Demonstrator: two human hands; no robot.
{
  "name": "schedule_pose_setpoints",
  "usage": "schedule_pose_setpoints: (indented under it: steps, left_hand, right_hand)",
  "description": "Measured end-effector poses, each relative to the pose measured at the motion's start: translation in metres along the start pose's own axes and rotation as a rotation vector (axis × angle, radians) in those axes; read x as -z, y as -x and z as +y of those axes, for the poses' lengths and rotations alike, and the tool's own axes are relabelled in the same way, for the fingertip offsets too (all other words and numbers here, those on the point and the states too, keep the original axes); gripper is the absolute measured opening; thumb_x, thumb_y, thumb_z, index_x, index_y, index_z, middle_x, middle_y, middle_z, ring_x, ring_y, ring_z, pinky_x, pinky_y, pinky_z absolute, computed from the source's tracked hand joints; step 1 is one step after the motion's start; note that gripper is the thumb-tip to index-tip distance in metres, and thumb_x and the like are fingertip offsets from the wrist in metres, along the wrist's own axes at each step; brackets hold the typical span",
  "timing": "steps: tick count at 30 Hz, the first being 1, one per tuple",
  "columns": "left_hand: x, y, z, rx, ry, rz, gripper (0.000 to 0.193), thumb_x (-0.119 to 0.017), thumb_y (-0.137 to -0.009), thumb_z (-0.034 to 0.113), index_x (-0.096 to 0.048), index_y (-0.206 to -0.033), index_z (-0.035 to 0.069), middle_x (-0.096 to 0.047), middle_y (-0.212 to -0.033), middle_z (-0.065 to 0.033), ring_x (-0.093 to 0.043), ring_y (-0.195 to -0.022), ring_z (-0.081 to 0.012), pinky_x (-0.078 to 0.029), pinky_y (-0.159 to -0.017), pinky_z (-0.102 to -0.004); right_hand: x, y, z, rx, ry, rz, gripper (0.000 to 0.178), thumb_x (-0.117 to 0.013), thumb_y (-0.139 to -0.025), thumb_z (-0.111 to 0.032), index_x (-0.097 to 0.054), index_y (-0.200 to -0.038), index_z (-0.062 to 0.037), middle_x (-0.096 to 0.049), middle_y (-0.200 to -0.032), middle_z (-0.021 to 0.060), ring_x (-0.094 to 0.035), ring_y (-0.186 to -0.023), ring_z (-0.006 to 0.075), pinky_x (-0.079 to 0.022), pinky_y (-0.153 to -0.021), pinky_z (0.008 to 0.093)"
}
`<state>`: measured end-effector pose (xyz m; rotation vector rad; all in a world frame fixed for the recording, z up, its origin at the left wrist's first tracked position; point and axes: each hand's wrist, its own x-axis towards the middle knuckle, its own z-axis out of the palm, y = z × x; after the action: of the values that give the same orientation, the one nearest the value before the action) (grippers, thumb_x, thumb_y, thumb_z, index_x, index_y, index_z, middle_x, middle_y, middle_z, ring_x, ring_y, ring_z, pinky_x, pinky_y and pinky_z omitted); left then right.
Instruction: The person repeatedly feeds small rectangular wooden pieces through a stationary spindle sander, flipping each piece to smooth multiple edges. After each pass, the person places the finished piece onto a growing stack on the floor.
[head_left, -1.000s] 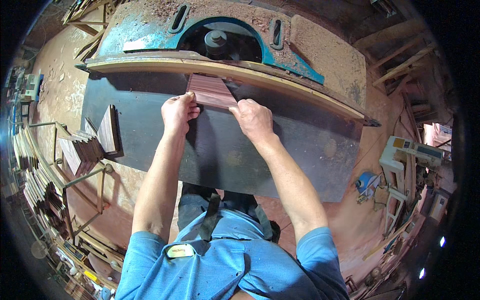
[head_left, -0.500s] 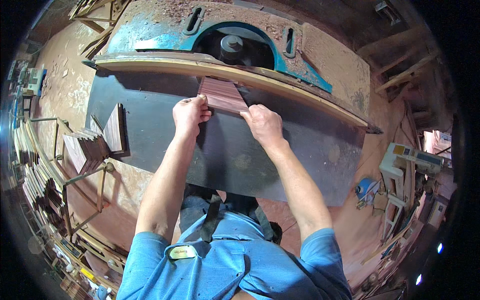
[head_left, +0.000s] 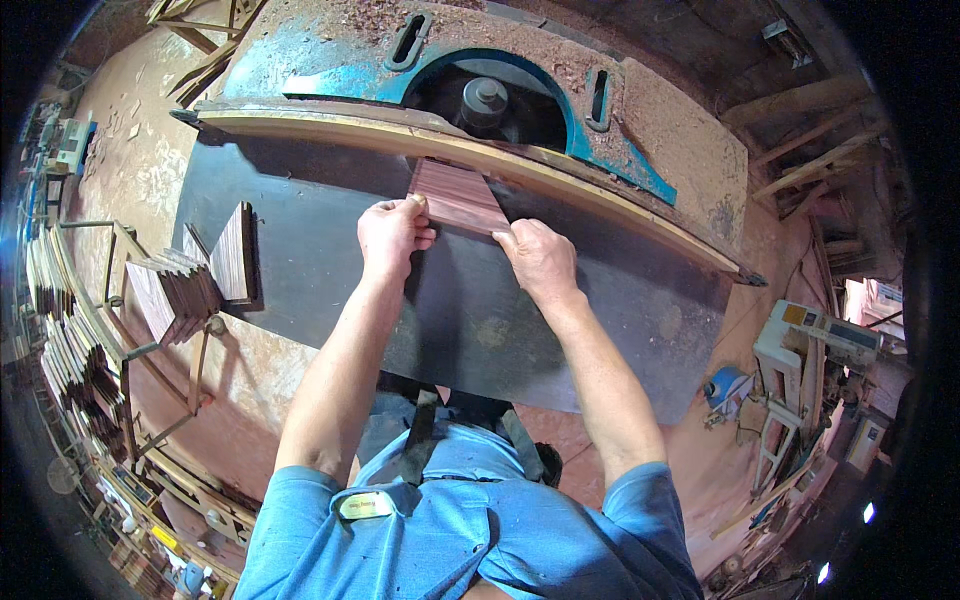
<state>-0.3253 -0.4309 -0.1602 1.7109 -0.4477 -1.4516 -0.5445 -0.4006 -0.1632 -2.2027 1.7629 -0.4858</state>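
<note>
A short reddish-brown striped wooden board [head_left: 457,198] with slanted sides lies flat on a dark machine table [head_left: 610,310]. Its far edge meets a long pale wooden fence [head_left: 330,122], just in front of a round spindle [head_left: 484,103] in a teal housing. At the board's left near corner, my left hand [head_left: 388,236] pinches the edge, thumb on top and fingers curled. My right hand [head_left: 541,258] grips the right near corner, thumb along the edge. Where the board touches the fence, any cutter is hidden.
Several striped boards [head_left: 175,295] stand stacked at the table's left edge, with a few more [head_left: 233,255] on its corner. Racks of boards [head_left: 75,370] fill the far left. Wood shavings [head_left: 680,140] cover the machine behind the fence. To the right stands a pale machine [head_left: 800,335].
The view has shifted and turned slightly. Both hands keep their grip on the board, which stays against the fence in nearly the same place.
</note>
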Motion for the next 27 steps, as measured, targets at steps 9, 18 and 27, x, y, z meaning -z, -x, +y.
schedule_pose_setpoints:
  steps: [9, 18, 27]
  left_hand:
    - [0.005, -0.004, 0.001, 0.003, 0.039, -0.006, 0.017, -0.070, -0.091, 0.018, -0.063, -0.085, 0.004, -0.063, -0.073, -0.0045, -0.062, -0.054, -0.0151, -0.052, -0.048, -0.0273]
    - [0.019, -0.010, 0.008, -0.018, 0.034, 0.019, 0.017, -0.070, -0.090, 0.019, -0.065, -0.088, 0.002, -0.064, -0.075, -0.0064, -0.062, -0.056, -0.0162, -0.052, -0.049, -0.0273]
    - [0.099, 0.026, 0.015, -0.079, -0.001, -0.058, 0.017, -0.065, -0.095, 0.021, -0.060, -0.093, 0.005, -0.061, -0.078, -0.0035, -0.061, -0.061, -0.0114, -0.051, -0.053, -0.0244]
  right_hand:
    - [-0.005, -0.004, -0.003, -0.008, 0.005, -0.031, 0.030, -0.070, -0.088, -0.034, -0.062, -0.079, -0.0067, -0.066, -0.079, 0.0113, -0.068, -0.073, 0.0330, -0.056, -0.063, 0.0459]
    - [-0.009, -0.011, -0.019, -0.017, -0.023, -0.046, 0.031, -0.068, -0.090, -0.036, -0.064, -0.082, -0.0069, -0.068, -0.082, 0.0113, -0.069, -0.076, 0.0329, -0.056, -0.065, 0.0451]
    - [-0.014, 0.013, -0.076, 0.082, -0.219, 0.010, 0.028, -0.074, -0.084, -0.030, -0.062, -0.081, -0.0052, -0.065, -0.084, 0.0127, -0.067, -0.076, 0.0320, -0.055, -0.065, 0.0434]
